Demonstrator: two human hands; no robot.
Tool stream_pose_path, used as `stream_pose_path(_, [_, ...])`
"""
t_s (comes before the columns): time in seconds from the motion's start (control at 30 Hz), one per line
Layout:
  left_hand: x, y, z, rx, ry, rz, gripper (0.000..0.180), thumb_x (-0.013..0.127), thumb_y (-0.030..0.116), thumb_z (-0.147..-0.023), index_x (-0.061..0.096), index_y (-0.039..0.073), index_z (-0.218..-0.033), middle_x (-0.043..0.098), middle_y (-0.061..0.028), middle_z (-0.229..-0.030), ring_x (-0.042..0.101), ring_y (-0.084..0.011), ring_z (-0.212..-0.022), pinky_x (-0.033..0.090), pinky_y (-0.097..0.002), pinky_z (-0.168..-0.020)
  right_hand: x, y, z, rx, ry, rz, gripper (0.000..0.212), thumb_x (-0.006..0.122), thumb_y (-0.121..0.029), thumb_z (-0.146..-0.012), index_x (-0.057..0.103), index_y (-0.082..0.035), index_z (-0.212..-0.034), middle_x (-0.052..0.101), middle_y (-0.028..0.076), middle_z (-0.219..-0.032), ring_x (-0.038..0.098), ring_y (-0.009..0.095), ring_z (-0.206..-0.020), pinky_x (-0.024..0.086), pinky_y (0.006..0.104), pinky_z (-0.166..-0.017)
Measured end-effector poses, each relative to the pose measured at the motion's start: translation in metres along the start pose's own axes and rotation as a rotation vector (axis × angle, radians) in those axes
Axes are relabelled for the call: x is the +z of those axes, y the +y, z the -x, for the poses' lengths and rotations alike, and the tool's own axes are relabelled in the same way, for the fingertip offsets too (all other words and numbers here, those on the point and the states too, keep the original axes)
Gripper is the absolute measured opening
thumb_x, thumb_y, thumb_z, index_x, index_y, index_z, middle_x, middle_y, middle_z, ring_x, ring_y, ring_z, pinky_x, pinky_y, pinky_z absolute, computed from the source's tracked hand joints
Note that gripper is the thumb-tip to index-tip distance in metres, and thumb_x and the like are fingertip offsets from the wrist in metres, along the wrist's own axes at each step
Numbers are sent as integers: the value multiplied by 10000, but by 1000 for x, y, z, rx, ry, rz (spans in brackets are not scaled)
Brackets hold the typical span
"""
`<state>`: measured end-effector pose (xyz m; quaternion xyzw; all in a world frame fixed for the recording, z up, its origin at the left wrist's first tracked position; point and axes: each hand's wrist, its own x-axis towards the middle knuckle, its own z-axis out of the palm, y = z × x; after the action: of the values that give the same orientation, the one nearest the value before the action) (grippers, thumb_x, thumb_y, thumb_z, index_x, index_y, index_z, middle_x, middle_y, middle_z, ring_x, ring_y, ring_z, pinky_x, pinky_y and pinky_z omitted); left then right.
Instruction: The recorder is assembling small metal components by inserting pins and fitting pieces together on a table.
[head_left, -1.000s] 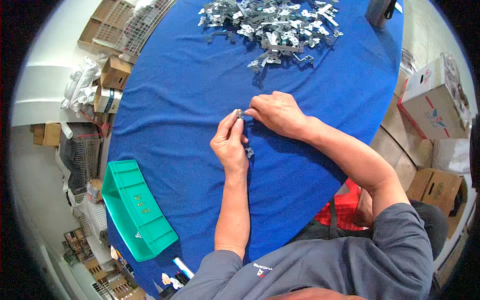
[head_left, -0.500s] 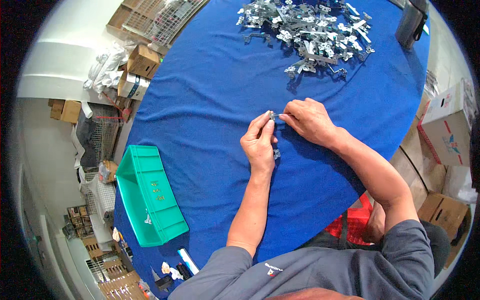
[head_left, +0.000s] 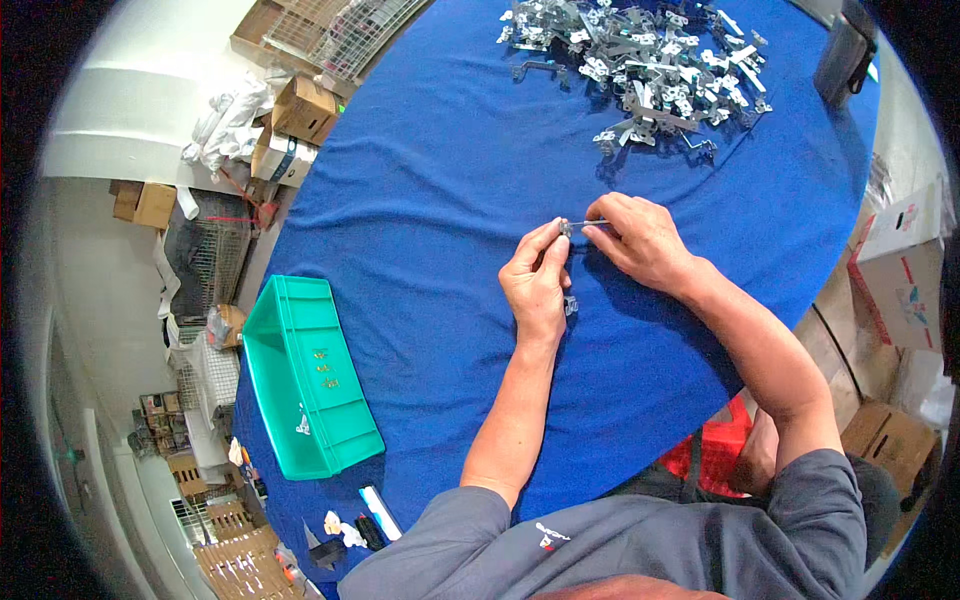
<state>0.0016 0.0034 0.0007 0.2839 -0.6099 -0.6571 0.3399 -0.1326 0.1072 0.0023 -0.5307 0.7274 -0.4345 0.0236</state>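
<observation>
Over the middle of the blue cloth, my left hand [head_left: 537, 285] pinches a small metal bracket [head_left: 566, 229] between thumb and fingertips. Another piece of metal [head_left: 571, 306] shows beneath that hand; whether it belongs to the same bracket I cannot tell. My right hand [head_left: 645, 243], on the right, is closed on a thin metal rod [head_left: 592, 222]. The rod points left, and its tip meets the bracket. A large heap of similar metal brackets [head_left: 650, 75] lies beyond both hands.
At left, a green plastic bin [head_left: 350, 405] lies tipped on its side, with a metal piece inside and small brass-coloured pieces on its wall. A dark case [head_left: 845, 55] stands far right. Cardboard boxes [head_left: 305, 108] and a red stool [head_left: 722, 450] are off the table.
My view has shifted a little, so the whole scene sits further right. More of the rod shows between my hands, as the right hand has drawn slightly away from the left.
</observation>
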Motion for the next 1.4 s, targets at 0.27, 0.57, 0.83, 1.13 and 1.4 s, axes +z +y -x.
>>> stream_pose_path(0.27, [1, 3, -1, -17, -14, 1, 212, 651, 2, -876, 690, -14, -1084, 675, -75, -1039, 536, -40, -602, 432, -173, -474, -1, 0, -3, -5, 3, -23, 132, 615, -164, -881, 552, -53, -914, 607, 138, -817, 616, 347, -783, 471, 453, -664])
stream_pose_path(0.57, [-4, 2, -3, -2, 57, 36, 226, 652, -4, -868, 684, -12, -1092, 706, -68, -977, 539, -39, -596, 419, -174, -471, -1, -2, 0, 1, 14, -75, 141, 614, -176, -895, 553, -49, -893, 601, 143, -797, 615, 354, -761, 477, 447, -642])
stream_pose_path(0.83, [-1, 3, -3, -109, 5, 68, 238, 638, -10, -872, 674, -18, -1107, 708, -90, -966, 507, -52, -530, 412, -195, -449, 1, 3, 2, 1, 4, -37, 150, 602, -185, -903, 541, -48, -902, 597, 147, -799, 620, 350, -776, 482, 447, -653])
stream_pose_path(1.13, [1, -1, -4, -80, 10, 64, 232, 633, 10, -889, 658, -37, -1115, 712, -95, -962, 531, -53, -555, 402, -184, -455, 8, 8, 1, -74, 40, -71, 162, 615, -174, -889, 535, -41, -935, 591, 132, -816, 608, 348, -774, 476, 441, -661])
stream_pose_path(1.4, [4, 1, -3, -54, 22, 58, 234, 632, -12, -881, 661, -42, -1111, 707, -98, -968, 574, -64, -616, 443, -188, -471, 10, 10, 2, -56, 54, -73, 176, 630, -192, -882, 556, -45, -945, 613, 131, -828, 624, 345, -793, 488, 439, -664])
